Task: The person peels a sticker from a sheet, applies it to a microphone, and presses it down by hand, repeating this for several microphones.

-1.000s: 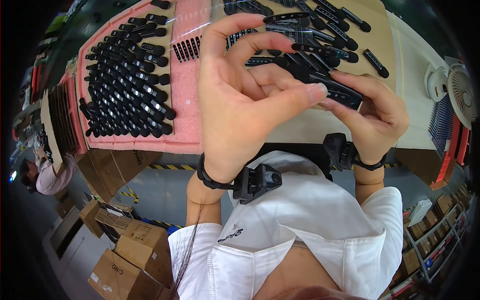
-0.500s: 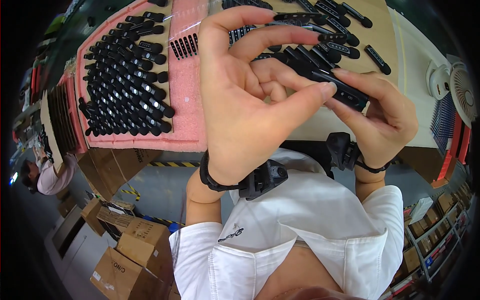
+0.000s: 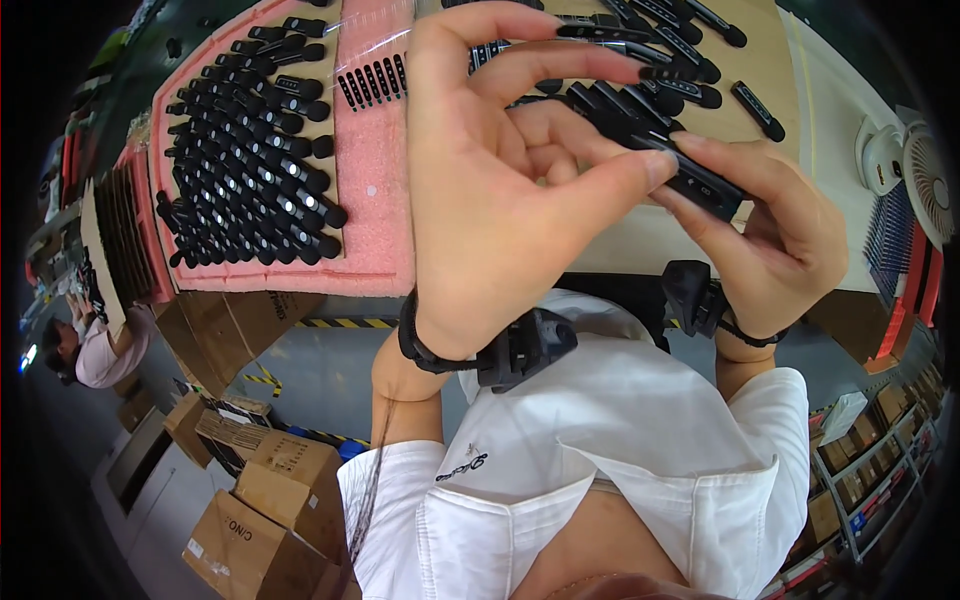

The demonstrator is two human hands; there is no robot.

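A slim black microphone [image 3: 708, 192] is held slantwise between my two hands above the table. My right hand [image 3: 785, 225] pinches its near-right end between thumb and fingers. My left hand [image 3: 500, 200] is closed on its other part, thumb pressed on the body; the upper end is partly hidden by the fingers. The left hand's two upper fingers are curved out above the microphone, with dark, long tips against the dark things behind. More black microphones [image 3: 757, 110] with round foam heads lie beyond my hands.
On the left, a pink foam-lined tray [image 3: 375, 230] bears many microphones [image 3: 255, 150] in rows. Several black dotted strips [image 3: 372, 82] lie beside them. A white fan [image 3: 925, 185] stands at the right. Cardboard boxes [image 3: 250, 530] and a co-worker [image 3: 110, 350] are at the left.
Both hands and the microphone have shifted slightly right. My grip on it looks the same, and the view has moved a little.
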